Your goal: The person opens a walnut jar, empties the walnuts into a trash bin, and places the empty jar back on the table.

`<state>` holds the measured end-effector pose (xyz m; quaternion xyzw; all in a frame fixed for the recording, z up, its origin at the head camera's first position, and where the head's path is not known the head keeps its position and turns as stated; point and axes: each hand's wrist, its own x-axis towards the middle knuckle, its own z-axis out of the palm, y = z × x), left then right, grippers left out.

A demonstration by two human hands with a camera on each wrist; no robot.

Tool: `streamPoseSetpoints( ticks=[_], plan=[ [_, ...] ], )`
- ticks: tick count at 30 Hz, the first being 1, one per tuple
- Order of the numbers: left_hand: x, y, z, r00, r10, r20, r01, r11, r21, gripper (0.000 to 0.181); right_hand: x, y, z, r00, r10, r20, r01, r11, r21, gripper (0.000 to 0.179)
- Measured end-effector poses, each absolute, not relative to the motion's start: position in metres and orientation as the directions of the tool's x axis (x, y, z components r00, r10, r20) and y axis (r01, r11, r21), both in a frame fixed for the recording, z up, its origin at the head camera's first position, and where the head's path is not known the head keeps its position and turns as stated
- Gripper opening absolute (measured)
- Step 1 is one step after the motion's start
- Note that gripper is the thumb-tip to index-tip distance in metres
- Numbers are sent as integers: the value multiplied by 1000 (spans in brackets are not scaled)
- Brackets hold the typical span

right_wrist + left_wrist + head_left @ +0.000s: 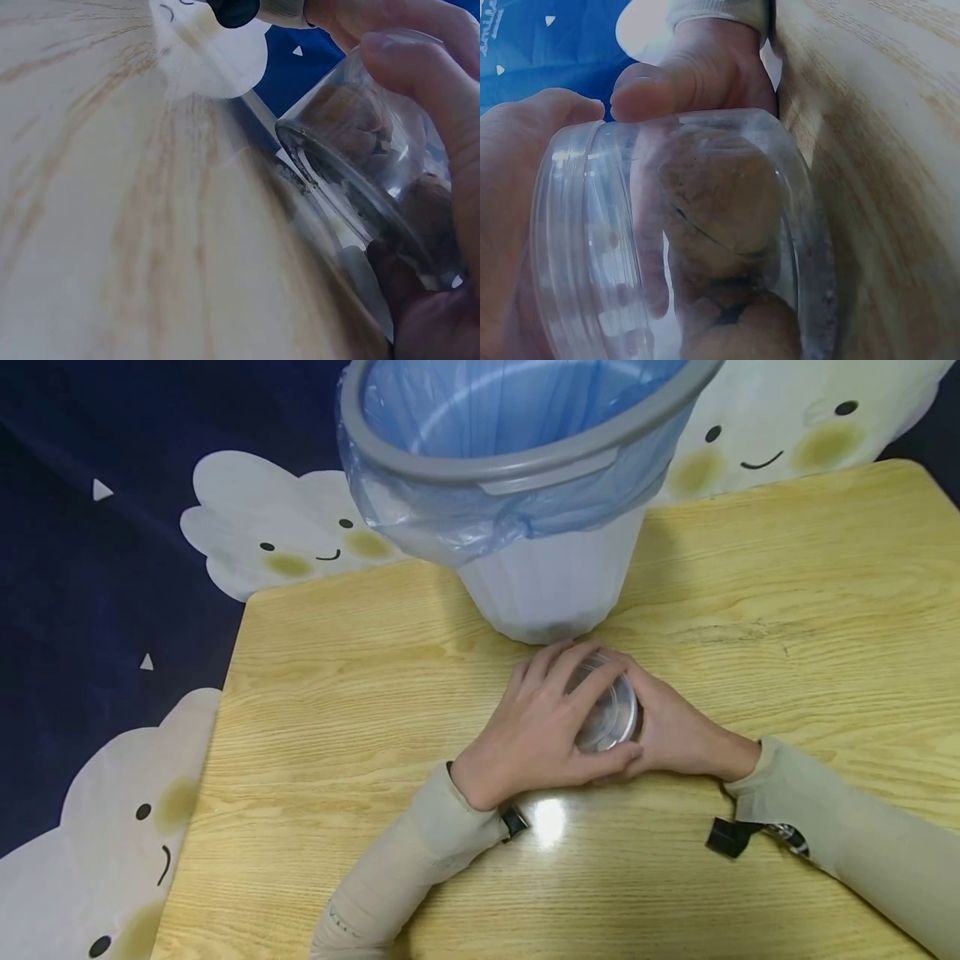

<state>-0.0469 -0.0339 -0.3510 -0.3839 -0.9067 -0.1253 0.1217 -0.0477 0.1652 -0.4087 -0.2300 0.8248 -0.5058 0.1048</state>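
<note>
A clear plastic jar (611, 720) with a ridged clear lid (585, 240) is between the two hands, close over the table. Brown, round, walnut-like pieces (720, 202) with dark seams show through its wall. My left hand (536, 722) lies over the top, its fingers and thumb spread round the lid's edge. Gripping the jar's side from the right is my right hand (675, 731), partly hidden behind the jar and left hand. In the right wrist view the jar's base (360, 199) is tilted, with a fingertip (394, 274) at its underside.
Just beyond the hands stands a white bin (555, 581) with a grey rim (480, 468) and a blue bag (450, 522) folded over it. The wood-grain table (337, 710) ends at the left and back against a dark blue cloth (67, 585) printed with white clouds.
</note>
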Motion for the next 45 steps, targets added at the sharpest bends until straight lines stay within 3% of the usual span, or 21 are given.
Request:
streamPoseSetpoints(
  ticks=[26,45],
  plan=[
    [-47,-34,-349,-658,663,357,738,661,133,77,-46,165,-407,-878,-472,83,-282,370,-885,138],
    [-46,-34,-349,-693,637,339,712,679,179,78,-47,164,-407,-878,-470,88,-296,390,-872,138]
  ],
)
